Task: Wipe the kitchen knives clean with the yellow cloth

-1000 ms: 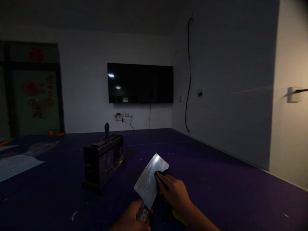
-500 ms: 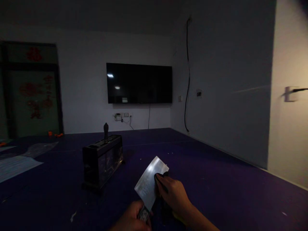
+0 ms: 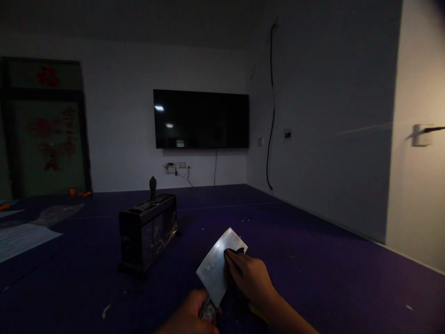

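A cleaver (image 3: 216, 264) with a broad, shiny blade is tilted up in front of me. My left hand (image 3: 194, 311) is closed around its patterned handle at the bottom of the view. My right hand (image 3: 252, 277) presses a dark cloth (image 3: 239, 251) against the right side of the blade, fingers closed on it. A yellow patch of the cloth shows below my right wrist. To the left stands a black knife block (image 3: 158, 229) with clear side panels and one dark-handled tool upright in its top.
The purple surface (image 3: 313, 269) carries small white scraps. Paper sheets (image 3: 26, 241) and clear plastic film (image 3: 59, 214) lie at the left, with orange items (image 3: 73, 191) farther back. A television (image 3: 201, 120) hangs on the far wall.
The cleaver and both hands have shifted very slightly to the right. My right hand still presses the cloth on the blade, and the knife block has stayed in place.
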`<state>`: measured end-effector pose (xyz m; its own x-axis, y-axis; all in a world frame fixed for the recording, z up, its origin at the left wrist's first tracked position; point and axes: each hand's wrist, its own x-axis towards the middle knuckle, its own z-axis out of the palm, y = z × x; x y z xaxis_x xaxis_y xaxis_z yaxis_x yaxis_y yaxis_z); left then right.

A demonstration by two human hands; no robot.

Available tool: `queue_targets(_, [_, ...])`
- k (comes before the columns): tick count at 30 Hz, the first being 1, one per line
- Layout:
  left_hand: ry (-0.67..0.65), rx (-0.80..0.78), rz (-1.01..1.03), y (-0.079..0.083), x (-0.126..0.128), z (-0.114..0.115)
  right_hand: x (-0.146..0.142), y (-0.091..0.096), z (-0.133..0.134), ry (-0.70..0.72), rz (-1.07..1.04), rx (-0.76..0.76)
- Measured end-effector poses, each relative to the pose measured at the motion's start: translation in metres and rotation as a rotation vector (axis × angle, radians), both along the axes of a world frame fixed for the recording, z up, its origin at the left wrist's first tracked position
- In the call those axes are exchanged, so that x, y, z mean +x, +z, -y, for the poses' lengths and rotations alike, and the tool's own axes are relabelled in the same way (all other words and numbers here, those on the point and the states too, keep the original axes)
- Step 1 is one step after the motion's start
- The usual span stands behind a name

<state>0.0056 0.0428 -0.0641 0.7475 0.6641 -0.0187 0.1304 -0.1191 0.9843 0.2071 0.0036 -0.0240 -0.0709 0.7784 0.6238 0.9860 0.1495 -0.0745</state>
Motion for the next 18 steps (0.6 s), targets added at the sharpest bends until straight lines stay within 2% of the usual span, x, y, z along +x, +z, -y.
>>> queue_targets(11, [-0.05, 0.056, -0.082, 0.01, 0.005, 0.01, 0.02, 0.01, -0.005, -0.229, -0.157, -0.016])
queue_targets(15, [-0.011, 0.01, -0.105, 0.016, 0.004, 0.011, 0.021, 0.012, -0.004, -0.253, -0.159, -0.016])
queue_targets(18, [-0.021, 0.019, -0.095, 0.014, 0.004, 0.009, 0.021, 0.014, -0.003, -0.263, -0.146, -0.01])
